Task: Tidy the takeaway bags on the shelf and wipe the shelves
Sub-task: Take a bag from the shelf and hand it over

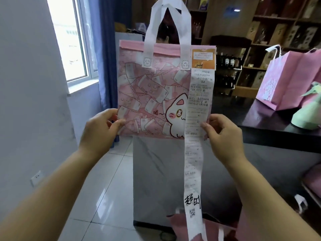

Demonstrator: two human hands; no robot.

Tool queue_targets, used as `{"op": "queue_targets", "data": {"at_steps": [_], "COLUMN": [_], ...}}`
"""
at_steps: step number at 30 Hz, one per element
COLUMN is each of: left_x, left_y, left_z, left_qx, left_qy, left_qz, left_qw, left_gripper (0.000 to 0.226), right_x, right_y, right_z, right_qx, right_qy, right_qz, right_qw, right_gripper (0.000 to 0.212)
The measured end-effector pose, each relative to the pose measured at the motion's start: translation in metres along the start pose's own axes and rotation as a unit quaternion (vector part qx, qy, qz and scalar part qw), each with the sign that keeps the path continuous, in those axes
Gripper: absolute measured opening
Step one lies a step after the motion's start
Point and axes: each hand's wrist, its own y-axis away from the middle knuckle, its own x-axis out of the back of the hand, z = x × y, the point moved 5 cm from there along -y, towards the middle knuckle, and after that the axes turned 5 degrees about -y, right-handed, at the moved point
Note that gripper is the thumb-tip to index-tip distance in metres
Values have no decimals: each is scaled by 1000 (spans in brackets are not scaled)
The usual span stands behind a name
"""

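Observation:
I hold a flat pink takeaway bag (149, 94) upright in front of me; it has a banknote pattern, a cartoon cat and white handles (166, 23) standing up. My left hand (102, 129) pinches its lower left corner. My right hand (222, 133) pinches its lower right edge together with a long white receipt (192, 162) that is stuck near the bag's top right and hangs down well below it.
A dark counter (271, 122) on the right carries another pink bag (288, 80) and a pale green bag (307, 115). More pink bags (311, 181) lie at the lower right and by the floor. Wooden shelves (271, 32) stand behind; a window (69, 40) is at the left.

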Motion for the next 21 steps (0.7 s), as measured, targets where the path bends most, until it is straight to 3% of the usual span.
{"op": "queue_targets", "data": {"at_steps": [9, 21], "left_x": [-97, -170], "left_y": [-114, -170], "left_z": [-28, -60], "left_qx": [-4, 63], "left_qy": [42, 3], "left_qz": [-25, -61], "left_qw": [999, 996], "left_gripper": [19, 29], "right_x": [-32, -65], "right_y": [-93, -153], "right_z": [64, 127], "right_qx": [-40, -91], "right_qy": [61, 46], "right_qz": [22, -17], "right_qw": [997, 995], "right_gripper": [7, 12]}}
